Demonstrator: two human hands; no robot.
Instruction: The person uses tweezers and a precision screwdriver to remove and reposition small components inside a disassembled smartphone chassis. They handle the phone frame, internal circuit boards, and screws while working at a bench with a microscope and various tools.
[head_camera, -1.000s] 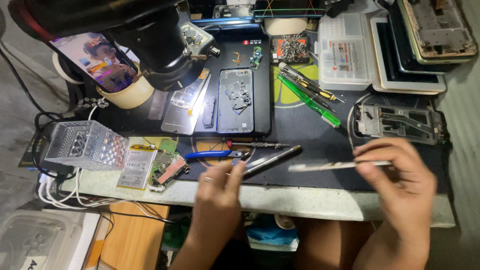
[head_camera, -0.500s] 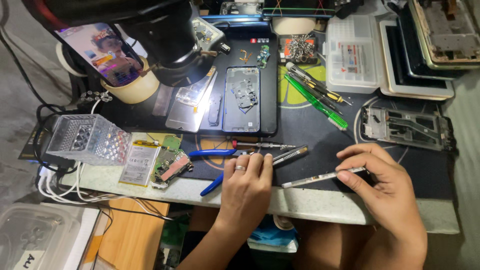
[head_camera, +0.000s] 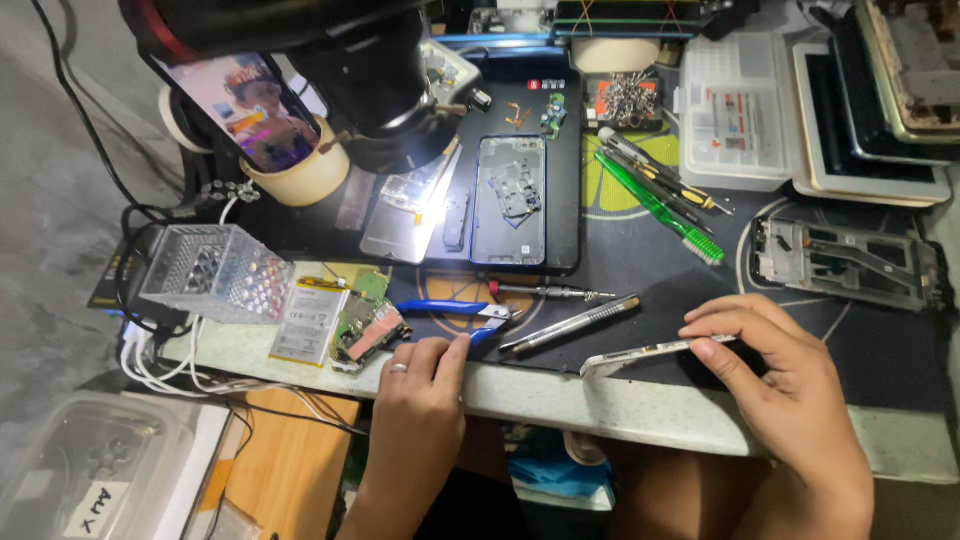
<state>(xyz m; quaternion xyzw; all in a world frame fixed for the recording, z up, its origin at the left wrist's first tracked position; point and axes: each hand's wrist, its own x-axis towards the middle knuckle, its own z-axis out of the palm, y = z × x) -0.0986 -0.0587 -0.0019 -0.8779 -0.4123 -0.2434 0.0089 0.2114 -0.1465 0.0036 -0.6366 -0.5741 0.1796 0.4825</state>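
L hand (head_camera: 420, 385) has slid off the pliers toward the desk edge, fingers now loosely curled, empty; blue-handled pliers (head_camera: 455, 312) lie just past its fingertips. R hand (head_camera: 790, 375) still pinches the thin phone frame (head_camera: 650, 354), tilted, near the metal tool (head_camera: 570, 325) to its left.

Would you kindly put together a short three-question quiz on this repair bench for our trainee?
1. True or false: the right hand holds a thin phone frame edge-on above the dark mat.
2. Which tool does the left hand touch?
A. green brush
B. blue-handled pliers
C. screwdriver
3. Fill in: the opened phone lies on the mat beside the ______, which lights the metal plate.

Key
1. True
2. B
3. microscope
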